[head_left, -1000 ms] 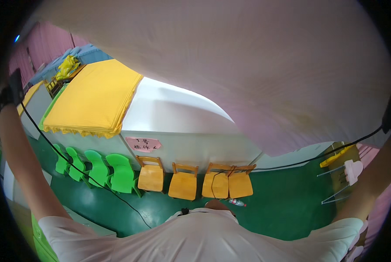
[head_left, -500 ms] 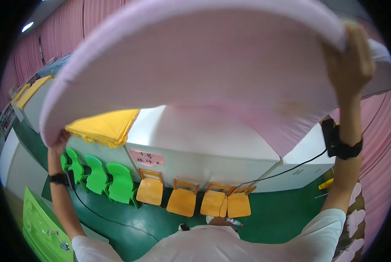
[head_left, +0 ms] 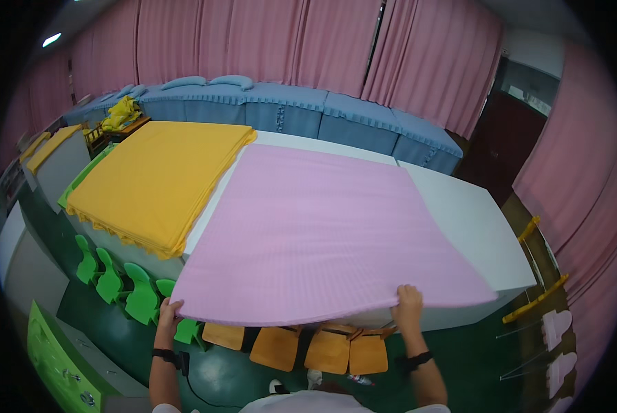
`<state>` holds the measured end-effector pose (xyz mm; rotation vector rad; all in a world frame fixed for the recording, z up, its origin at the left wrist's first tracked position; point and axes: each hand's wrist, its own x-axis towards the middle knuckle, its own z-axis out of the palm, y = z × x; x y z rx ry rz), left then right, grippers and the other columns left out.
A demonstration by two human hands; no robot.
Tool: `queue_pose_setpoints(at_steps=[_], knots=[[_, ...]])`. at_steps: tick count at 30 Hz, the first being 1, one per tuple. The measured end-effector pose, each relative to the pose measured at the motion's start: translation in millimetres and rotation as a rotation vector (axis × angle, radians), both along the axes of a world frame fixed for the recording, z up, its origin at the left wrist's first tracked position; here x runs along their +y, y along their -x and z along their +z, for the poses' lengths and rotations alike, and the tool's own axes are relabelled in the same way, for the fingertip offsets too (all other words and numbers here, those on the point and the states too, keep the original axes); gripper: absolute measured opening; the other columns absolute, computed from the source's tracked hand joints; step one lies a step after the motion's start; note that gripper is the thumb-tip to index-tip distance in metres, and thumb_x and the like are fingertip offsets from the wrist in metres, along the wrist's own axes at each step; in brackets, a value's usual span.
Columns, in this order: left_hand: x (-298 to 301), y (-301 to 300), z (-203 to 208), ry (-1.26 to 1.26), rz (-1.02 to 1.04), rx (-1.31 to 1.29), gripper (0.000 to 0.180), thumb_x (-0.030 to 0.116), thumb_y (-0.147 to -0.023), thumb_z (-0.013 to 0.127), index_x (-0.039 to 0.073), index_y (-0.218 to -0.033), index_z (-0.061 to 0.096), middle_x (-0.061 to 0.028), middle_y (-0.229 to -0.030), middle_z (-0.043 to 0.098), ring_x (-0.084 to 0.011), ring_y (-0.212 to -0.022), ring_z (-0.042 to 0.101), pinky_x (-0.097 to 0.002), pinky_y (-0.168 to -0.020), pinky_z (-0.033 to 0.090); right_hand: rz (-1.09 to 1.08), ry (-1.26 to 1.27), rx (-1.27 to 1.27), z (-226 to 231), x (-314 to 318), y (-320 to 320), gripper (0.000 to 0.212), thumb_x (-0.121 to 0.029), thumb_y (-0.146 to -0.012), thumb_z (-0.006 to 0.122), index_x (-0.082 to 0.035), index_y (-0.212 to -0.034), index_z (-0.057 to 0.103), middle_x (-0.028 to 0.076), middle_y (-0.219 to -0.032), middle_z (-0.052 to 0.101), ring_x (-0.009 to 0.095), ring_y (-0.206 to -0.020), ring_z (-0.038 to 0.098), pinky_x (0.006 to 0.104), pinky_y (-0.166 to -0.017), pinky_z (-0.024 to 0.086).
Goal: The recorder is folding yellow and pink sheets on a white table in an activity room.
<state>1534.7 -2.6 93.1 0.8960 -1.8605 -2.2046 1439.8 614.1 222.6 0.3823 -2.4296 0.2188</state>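
Smooth white worktop [head_left: 470, 217] stands before far pink cloth curtains [head_left: 253, 45]. Fingers of the left hand [head_left: 169, 316] grip the near-left corner, those of the right hand [head_left: 408, 308] the near edge, of a broad pale-pink fabric sheet [head_left: 315, 220] stretching from both toward the worktop's far side, flat, faintly rippled.

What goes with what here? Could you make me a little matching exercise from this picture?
Column one
1. pink cloth
2. yellow cloth
3. green sink
4. wooden chairs

Column two
A. at the picture's lower left
B. in a row, partly hidden by the pink cloth
C. held at its near edge by the left hand and right hand
D. spread out, with a ruffled near edge

Pairs: 1-C, 2-D, 3-A, 4-B
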Motion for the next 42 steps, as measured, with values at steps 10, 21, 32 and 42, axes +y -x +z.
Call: queue_pose_setpoints(at_steps=[10, 21, 32, 42], knots=[[-29.8, 142.2, -39.7, 1.093, 0.164, -0.176, 0.054, 0.009, -0.064, 0.068, 0.0, -0.111, 0.044, -0.0217, -0.097, 0.054, -0.0358, -0.088, 0.054, -0.0446, -0.076, 0.045, 0.074, 0.044, -0.415, -118.9, -4.3, 92.7, 0.065, -0.002, -0.057, 0.066, -0.008, -0.119, 0.049, 0.019, -0.122, 0.041, 0.038, -0.114, 0.037, 0.0506, -0.092, 0.031], [-11.4, 252.4, -75.2, 1.017, 0.074, -0.552, 0.077, 0.035, -0.076, 0.059, 0.001, -0.136, 0.027, -0.0284, -0.139, 0.023, -0.0408, -0.129, 0.021, -0.0449, -0.106, 0.021, 0.223, -0.305, -0.631, -173.6, -53.3, 190.5, 0.09, -0.027, -0.067, 0.073, -0.025, -0.141, 0.021, 0.022, -0.143, 0.017, 0.042, -0.132, 0.015, 0.0653, -0.1, 0.012], [-3.7, 278.2, -119.4, 1.598, 0.311, -0.506, 0.07, 0.043, -0.087, 0.044, -0.002, -0.136, 0.025, -0.027, -0.141, 0.02, -0.0384, -0.131, 0.02, -0.0444, -0.107, 0.018, 0.454, -0.412, -0.558, -196.0, -80.0, 233.9, 0.093, -0.063, -0.069, 0.057, -0.004, -0.136, 0.029, 0.032, -0.132, 0.028, 0.044, -0.127, 0.022, 0.0626, -0.101, 0.012], [-5.7, 301.0, -135.9, 1.566, 0.314, -0.379, 0.072, 0.046, -0.087, 0.044, -0.004, -0.135, 0.025, -0.0298, -0.14, 0.019, -0.0412, -0.13, 0.019, -0.0461, -0.107, 0.017, 0.534, -0.418, -0.423, -212.8, -74.1, 243.4, 0.086, -0.05, -0.069, 0.065, 0.0, -0.131, 0.033, 0.03, -0.134, 0.029, 0.042, -0.126, 0.027, 0.0581, -0.102, 0.021]])
